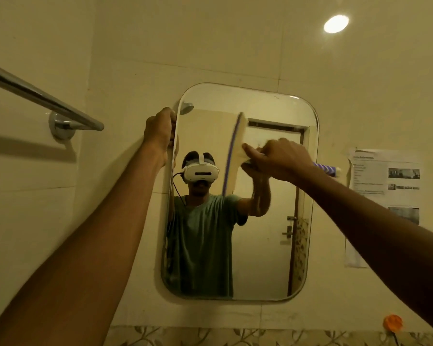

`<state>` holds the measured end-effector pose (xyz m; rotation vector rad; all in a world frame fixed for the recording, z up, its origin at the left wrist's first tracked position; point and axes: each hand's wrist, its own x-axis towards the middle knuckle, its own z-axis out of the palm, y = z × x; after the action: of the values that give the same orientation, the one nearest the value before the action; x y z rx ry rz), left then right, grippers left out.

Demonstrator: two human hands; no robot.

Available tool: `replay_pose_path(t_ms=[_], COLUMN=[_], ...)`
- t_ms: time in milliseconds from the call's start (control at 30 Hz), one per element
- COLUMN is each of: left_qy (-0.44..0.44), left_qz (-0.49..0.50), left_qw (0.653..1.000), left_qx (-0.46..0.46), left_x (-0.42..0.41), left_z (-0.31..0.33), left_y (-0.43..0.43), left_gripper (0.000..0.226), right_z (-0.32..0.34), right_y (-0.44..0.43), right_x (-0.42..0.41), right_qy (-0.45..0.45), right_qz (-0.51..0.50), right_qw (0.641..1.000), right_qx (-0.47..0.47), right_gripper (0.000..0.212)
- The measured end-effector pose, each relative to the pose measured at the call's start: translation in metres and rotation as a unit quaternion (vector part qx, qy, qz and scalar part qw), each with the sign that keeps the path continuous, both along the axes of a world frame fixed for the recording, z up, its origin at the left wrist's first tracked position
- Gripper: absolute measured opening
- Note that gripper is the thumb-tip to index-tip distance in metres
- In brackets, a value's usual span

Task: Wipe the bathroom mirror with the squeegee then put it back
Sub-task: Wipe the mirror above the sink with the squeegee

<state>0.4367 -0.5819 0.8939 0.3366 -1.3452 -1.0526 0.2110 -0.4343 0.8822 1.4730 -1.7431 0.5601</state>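
A rounded rectangular mirror hangs on the tiled wall ahead. My left hand grips the mirror's upper left edge. My right hand is closed around the squeegee, whose purple-edged white blade stands nearly upright against the glass, a little right of the mirror's middle. The squeegee's purple-and-white striped handle sticks out to the right behind my wrist. The mirror reflects a person wearing a white headset and a green shirt.
A chrome towel bar juts out from the wall at upper left. Printed paper sheets are stuck to the wall right of the mirror. An orange hook sits low right, above a patterned tile border.
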Motion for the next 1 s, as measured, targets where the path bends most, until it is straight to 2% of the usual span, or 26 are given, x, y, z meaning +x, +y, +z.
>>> replay_pose_path(t_ms=[100, 167, 300, 400, 533, 633, 700, 833, 1000], left_qy=[0.035, 0.037, 0.043, 0.068, 0.066, 0.051, 0.041, 0.028, 0.022], left_qz=[-0.02, -0.033, -0.059, -0.071, -0.045, -0.023, -0.002, 0.064, 0.082], left_qw=[0.999, 0.999, 0.997, 0.995, 0.997, 0.998, 0.999, 0.997, 0.996], left_qx=[-0.001, 0.005, 0.003, 0.013, 0.024, 0.015, 0.005, -0.015, -0.008], left_x=[-0.004, -0.003, -0.004, -0.007, -0.012, -0.012, -0.012, -0.016, -0.016], left_z=[0.016, 0.022, 0.023, 0.023, 0.021, 0.021, 0.019, 0.017, 0.017], left_y=[0.006, 0.005, -0.001, -0.001, 0.002, 0.005, 0.006, 0.006, 0.004], left_gripper=[0.017, 0.024, 0.037, 0.044, 0.028, 0.026, 0.02, 0.022, 0.023], right_z=[0.027, 0.043, 0.062, 0.069, 0.059, 0.051, 0.05, 0.054, 0.07], right_y=[-0.032, -0.05, -0.061, -0.039, 0.011, 0.028, 0.03, 0.015, -0.013], right_x=[0.045, 0.071, 0.077, 0.041, -0.024, -0.05, -0.053, -0.028, 0.005], right_qy=[0.041, 0.056, 0.087, 0.044, -0.016, -0.046, -0.071, -0.043, -0.085], right_qz=[0.023, 0.036, -0.007, -0.016, -0.029, -0.057, -0.055, -0.012, 0.011], right_qw=[0.999, 0.998, 0.996, 0.999, 0.999, 0.997, 0.996, 0.995, 0.992], right_qx=[0.007, -0.013, 0.006, 0.023, 0.024, 0.008, -0.018, -0.084, -0.098], right_gripper=[0.071, 0.069, 0.068, 0.07, 0.056, 0.064, 0.071, 0.071, 0.067])
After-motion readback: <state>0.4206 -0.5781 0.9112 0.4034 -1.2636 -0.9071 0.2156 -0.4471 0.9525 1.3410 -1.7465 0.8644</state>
